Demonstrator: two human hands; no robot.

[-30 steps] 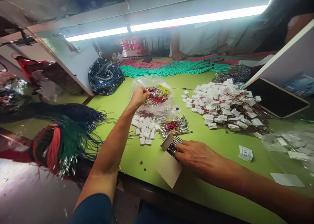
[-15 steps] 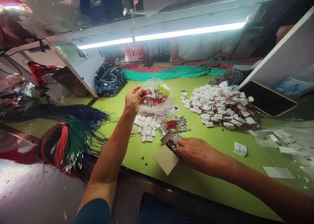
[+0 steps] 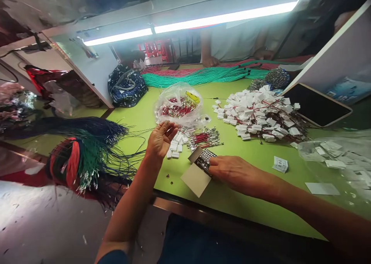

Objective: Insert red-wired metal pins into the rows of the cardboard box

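My left hand (image 3: 160, 139) hovers palm up over the near edge of a small pile of white plastic housings (image 3: 174, 151). Its fingers are loosely curled and apart, with nothing visible in them. My right hand (image 3: 232, 169) is at a small open cardboard box (image 3: 196, 182) filled with small silver-ended cylinders (image 3: 206, 158), which look like tube fuses. Its fingertips are pinched together at the box's right side; what they hold, if anything, is hidden. Just behind the box lies a bunch of short red wires (image 3: 204, 137) with metal ends.
A clear plastic bag (image 3: 179, 92) of red wires lies beyond my left hand. On the right stand a big heap of white housings with leads (image 3: 257, 115) and a dark tablet-like panel (image 3: 317, 105). Dark and green wire bundles (image 3: 95, 156) hang over the left edge. A person's hand (image 3: 211, 61) rests at the far side.
My left hand has come down and nearer, from beside the plastic bag to the white housings. My right hand stays at the box. The view has tilted slightly down.
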